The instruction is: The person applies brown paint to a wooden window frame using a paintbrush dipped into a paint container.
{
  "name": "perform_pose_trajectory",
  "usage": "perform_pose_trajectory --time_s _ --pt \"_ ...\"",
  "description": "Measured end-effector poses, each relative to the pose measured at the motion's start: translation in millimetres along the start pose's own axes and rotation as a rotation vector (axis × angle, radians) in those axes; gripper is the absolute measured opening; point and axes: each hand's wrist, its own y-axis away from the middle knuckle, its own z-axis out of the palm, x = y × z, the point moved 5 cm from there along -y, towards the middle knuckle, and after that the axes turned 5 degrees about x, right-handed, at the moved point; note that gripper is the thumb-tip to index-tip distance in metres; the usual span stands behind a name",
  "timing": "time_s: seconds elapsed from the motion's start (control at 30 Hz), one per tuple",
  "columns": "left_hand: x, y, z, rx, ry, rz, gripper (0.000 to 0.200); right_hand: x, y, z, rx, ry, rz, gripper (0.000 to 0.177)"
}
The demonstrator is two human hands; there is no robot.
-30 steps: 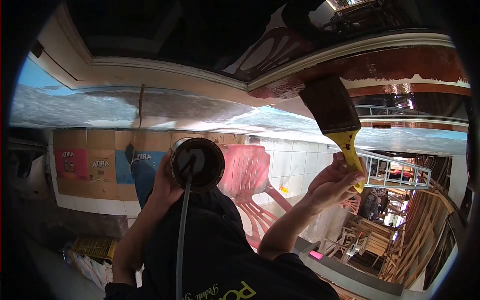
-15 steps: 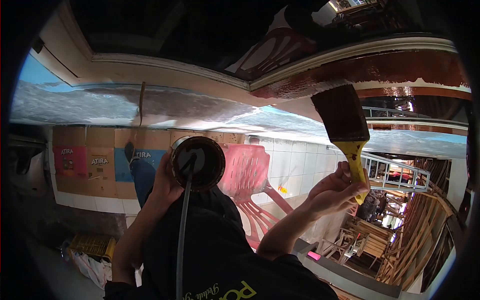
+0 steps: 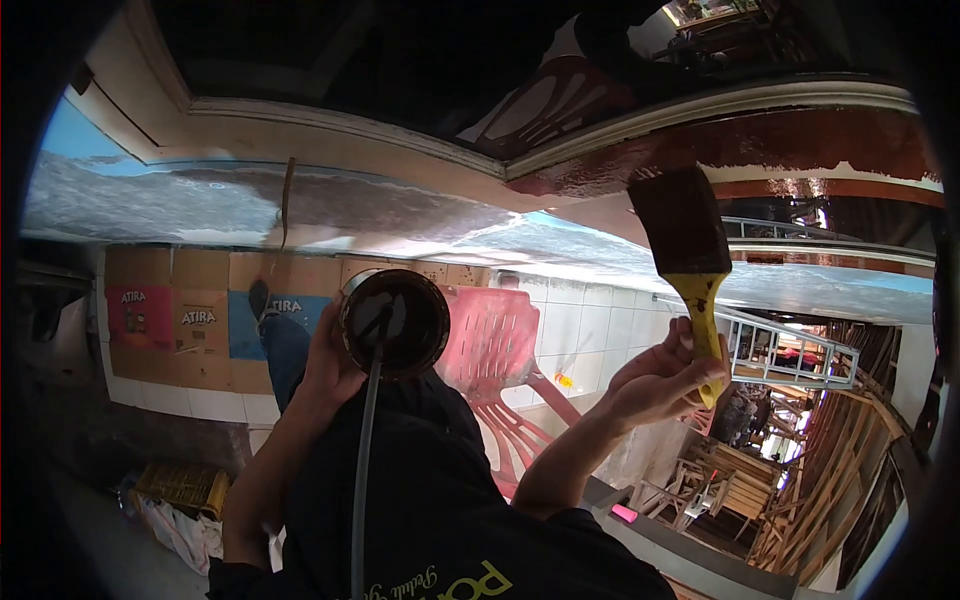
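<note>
My left hand (image 3: 328, 350) is wrapped round the side of a round paint can (image 3: 430, 350), its open top facing me. Dark paint and a paler patch show inside the can, and a thin grey rod or tube (image 3: 366, 470) runs from it down past my dark shirt. In my right hand (image 3: 655, 378) is a wide paintbrush (image 3: 690, 240), gripped by its yellow, paint-spotted handle. Its broad bristles are dark with paint and point up, their tip overlapping the lower edge of the wet red-brown painted frame (image 3: 740, 145).
A red plastic chair (image 3: 488, 335) stands just beyond my body. Flattened cardboard (image 3: 200, 365) covers part of the tiled floor on the left. On the right are a metal ladder (image 3: 790, 350) and stacked wooden strips (image 3: 830, 480). Dark window glass (image 3: 330, 60) spans the top.
My right hand and the brush have shifted slightly left, and the brush stands a little more upright. The can in my left hand has hardly moved.
</note>
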Motion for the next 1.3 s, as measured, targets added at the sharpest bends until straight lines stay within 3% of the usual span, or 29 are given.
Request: perform_pose_trajectory --time_s 0.23,0.37,0.67,0.8,1.03,1.13,1.3 --pt "-4 -5 -7 -0.04 0.0 -0.018 0.045 -11 4 15 -0.014 -0.088 -0.014 0.036" --pt "-3 -5 -8 -0.057 -0.004 -0.009 0.043 -1 5 10 0.055 0.08 -0.057 0.04" --pt "-2 -5 -5 -0.058 0.017 -0.005 0.044 -9 6 -3 0.166 0.021 -0.036 0.042" --pt "-3 -5 -5 -0.08 0.012 -0.012 0.043 -10 7 12 -0.02 -0.013 -0.082 0.038" --pt "0 -4 -4 -0.066 -0.003 0.01 0.044 -12 7 7 0.062 0.09 -0.123 0.035" --pt "0 -2 -1 -0.016 -0.017 0.023 0.046 -10 8 -3 0.103 -0.015 -0.064 0.034" --pt "-2 -2 -2 0.009 -0.021 0.009 0.046 -9 9 11 0.03 0.008 -0.084 0.034"
